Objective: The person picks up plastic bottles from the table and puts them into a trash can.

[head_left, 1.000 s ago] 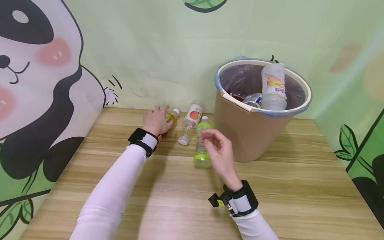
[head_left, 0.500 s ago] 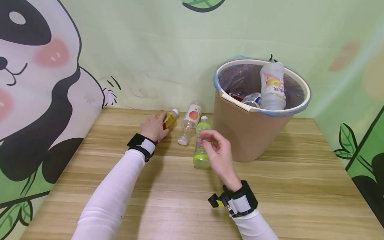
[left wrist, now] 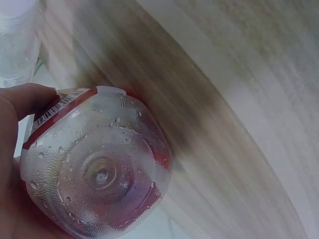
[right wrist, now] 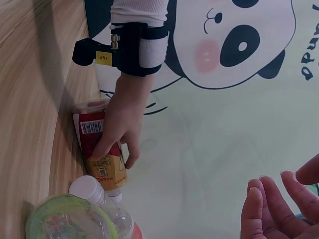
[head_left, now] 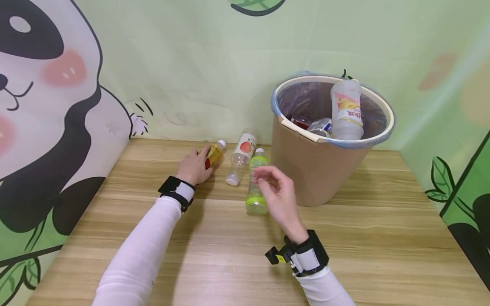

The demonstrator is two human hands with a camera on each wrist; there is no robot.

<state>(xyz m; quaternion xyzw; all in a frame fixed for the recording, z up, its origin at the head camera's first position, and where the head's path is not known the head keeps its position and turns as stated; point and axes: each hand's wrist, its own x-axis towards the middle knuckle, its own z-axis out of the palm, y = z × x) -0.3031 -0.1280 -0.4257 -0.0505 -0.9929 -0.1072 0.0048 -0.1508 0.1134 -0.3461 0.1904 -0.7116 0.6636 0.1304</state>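
Observation:
My left hand (head_left: 192,168) grips a plastic bottle (head_left: 215,154) with a red and yellow label and a white cap, lying on the table. In the left wrist view, the bottle's clear base (left wrist: 102,174) faces the camera, dotted with droplets. Thumb and fingers wrap the label in the right wrist view. To its right lies a clear bottle (head_left: 241,158) with a peach on its label. Beside that is a green-tinted bottle (head_left: 256,205). My right hand (head_left: 282,194) hovers over the green bottle with loosely bent fingers, holding nothing; it partly hides that bottle.
A brown bin (head_left: 317,174) with a blue liner stands on the table (head_left: 229,255) to the right of the bottles. Several bottles fill it, one white-capped or pale bottle (head_left: 347,110) leaning up against the rim. A printed panda backdrop (head_left: 183,76) rises behind the table.
The left hand has drawn slightly back toward the person and down around the red and yellow bottle, exposing more of its label. The right hand has barely moved.

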